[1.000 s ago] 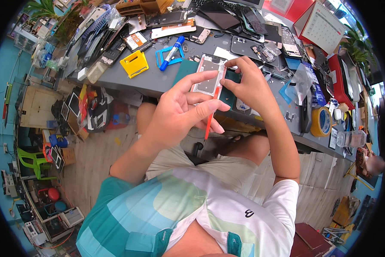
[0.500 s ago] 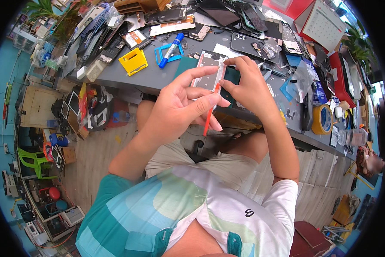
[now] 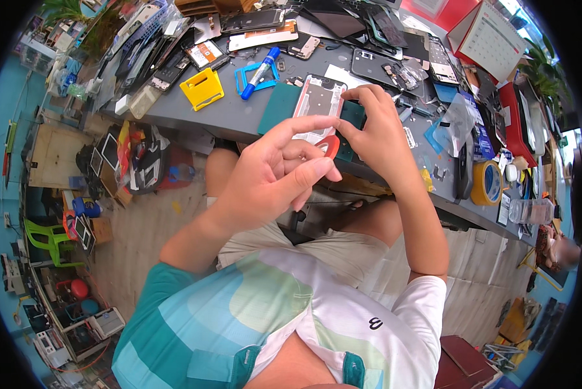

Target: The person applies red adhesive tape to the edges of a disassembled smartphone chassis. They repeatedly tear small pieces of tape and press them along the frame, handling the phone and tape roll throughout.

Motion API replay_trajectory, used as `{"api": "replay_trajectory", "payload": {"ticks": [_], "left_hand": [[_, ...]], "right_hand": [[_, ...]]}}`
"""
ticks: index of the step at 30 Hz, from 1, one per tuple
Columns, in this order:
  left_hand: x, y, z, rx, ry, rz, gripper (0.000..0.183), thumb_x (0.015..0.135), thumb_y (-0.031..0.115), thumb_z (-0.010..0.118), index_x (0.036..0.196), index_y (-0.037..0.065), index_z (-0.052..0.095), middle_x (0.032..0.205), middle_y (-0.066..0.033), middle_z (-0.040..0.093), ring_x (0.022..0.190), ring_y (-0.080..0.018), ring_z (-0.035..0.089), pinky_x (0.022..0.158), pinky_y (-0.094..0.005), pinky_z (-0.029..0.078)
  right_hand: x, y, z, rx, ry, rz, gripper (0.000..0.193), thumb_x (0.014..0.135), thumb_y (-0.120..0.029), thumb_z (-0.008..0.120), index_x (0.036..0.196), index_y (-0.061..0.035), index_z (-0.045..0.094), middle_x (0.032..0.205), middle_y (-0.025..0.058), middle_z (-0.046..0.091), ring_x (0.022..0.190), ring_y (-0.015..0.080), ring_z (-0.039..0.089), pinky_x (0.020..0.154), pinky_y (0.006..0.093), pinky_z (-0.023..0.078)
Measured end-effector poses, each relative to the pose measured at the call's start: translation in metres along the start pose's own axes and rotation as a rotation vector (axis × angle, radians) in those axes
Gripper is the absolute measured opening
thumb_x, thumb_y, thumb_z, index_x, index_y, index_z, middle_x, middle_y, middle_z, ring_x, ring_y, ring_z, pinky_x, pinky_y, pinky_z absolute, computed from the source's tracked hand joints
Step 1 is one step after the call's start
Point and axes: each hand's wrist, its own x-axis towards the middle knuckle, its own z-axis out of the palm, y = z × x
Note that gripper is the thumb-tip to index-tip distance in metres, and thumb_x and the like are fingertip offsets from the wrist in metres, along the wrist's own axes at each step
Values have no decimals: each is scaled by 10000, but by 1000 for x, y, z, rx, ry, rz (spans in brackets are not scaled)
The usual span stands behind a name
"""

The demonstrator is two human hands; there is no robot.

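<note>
A phone frame (image 3: 321,91), with thin reddish lines along its edge, lies on a dark green mat (image 3: 279,107) at the table's near edge. My left hand (image 3: 275,165) is raised in front of it, its fingers curled around a curved red strip (image 3: 330,145) that looks like tape. The left index finger stretches toward my right thumb, and their tips seem to meet. My right hand (image 3: 378,126) hovers at the frame's right side, thumb and index finger apart, index tip near the frame's upper right edge. Its other fingers are mostly hidden.
A yellow phone stand (image 3: 201,89), a blue stand (image 3: 244,79) and a blue marker (image 3: 260,73) lie to the left. Phone parts crowd the back. A yellow tape roll (image 3: 487,183) stands at the right, near a plastic box (image 3: 529,211) and a calendar (image 3: 488,35).
The red strip hung long and straight below my right thumb; now it shows as a short curve by my left fingers. My left index has moved right to my right thumb, uncovering more of the frame.
</note>
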Motion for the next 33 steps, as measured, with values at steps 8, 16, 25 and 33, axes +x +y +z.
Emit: {"api": "replay_trajectory", "payload": {"ticks": [8,16,25,33], "left_hand": [[-13,-27,-5,554,75,438,682,940,-97,791,1576,-19,558,951,-56,707,758,-50,617,628,-207,458],[4,-34,-1,928,284,737,468,893,-80,822,1344,36,766,878,-82,720,670,-178,647,600,-310,532],[10,-13,-5,1009,294,771,416,863,-64,843,1251,86,819,778,-81,606,602,-189,575,536,-335,470],[10,-21,-12,1009,294,797,384,868,-58,853,1226,80,838,850,-62,666,636,-159,594,540,-307,480]], "right_hand": [[-12,8,5,59,55,-163,279,927,-91,814,1189,-7,770,1283,144,731,1197,378,682,1070,481,520],[-17,11,3,-153,52,-294,332,970,-97,766,1294,-22,757,1344,111,741,1314,359,663,1194,578,460],[-17,11,3,-203,51,-292,349,973,-108,759,1316,-41,756,1361,91,742,1330,350,656,1224,619,430],[-17,7,1,-283,41,-326,346,966,-106,760,1305,-35,756,1354,89,739,1336,336,650,1245,624,409]]}}
